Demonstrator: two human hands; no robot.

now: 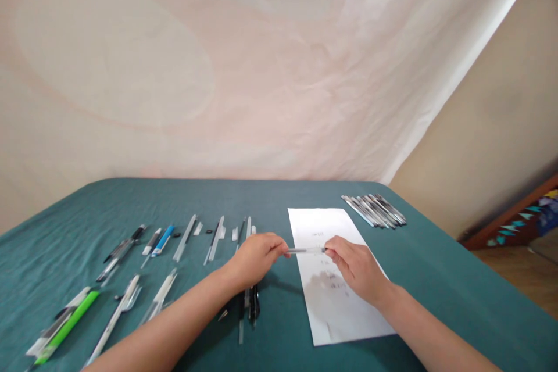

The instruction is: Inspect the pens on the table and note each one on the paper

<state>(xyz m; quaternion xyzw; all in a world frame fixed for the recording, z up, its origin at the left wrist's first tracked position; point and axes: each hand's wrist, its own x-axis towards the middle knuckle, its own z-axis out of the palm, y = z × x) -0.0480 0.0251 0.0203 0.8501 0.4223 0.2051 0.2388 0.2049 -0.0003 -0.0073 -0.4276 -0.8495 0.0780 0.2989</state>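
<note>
My left hand (255, 257) and my right hand (355, 264) are both closed in a pinch on the two ends of a clear pen (306, 250). The pen lies level between them, just above a white sheet of paper (337, 314) with faint scribbles on it. The sheet lies on a teal tablecloth (436, 279). Under my left wrist lie black pen parts (253, 305).
A neat row of several grey and black pens (375, 210) lies at the back right of the sheet. To the left lie scattered pens and pen parts, among them a blue pen (163, 240), a green pen (67, 325) and white pens (115, 317). A pale cloth hangs behind.
</note>
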